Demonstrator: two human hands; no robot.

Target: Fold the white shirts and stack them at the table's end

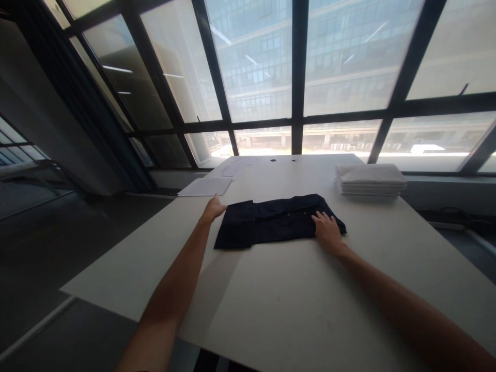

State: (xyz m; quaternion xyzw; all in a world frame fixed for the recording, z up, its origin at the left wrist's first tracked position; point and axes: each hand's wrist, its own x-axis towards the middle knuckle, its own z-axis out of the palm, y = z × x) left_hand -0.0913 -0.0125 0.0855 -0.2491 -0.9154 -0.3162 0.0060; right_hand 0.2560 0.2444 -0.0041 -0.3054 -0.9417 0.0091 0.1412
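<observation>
A folded navy garment (282, 219) lies lengthwise across the white table, with small light buttons or studs near its right part. Its left end is a wider folded panel. My left hand (214, 208) is closed at the upper left corner of that panel, its thumb side against the edge; the fingertips are partly hidden. On the right end of the cloth rests my right hand (327, 230), palm down with fingers spread. Whether the garment is a shirt or trousers I cannot tell.
The white table (271, 299) reaches toward large black-framed windows. A stack of folded white cloth (370, 180) stands at the far right. Paper sheets (205, 186) lie at the far left. A dark curtain (89, 103) hangs beyond the left side.
</observation>
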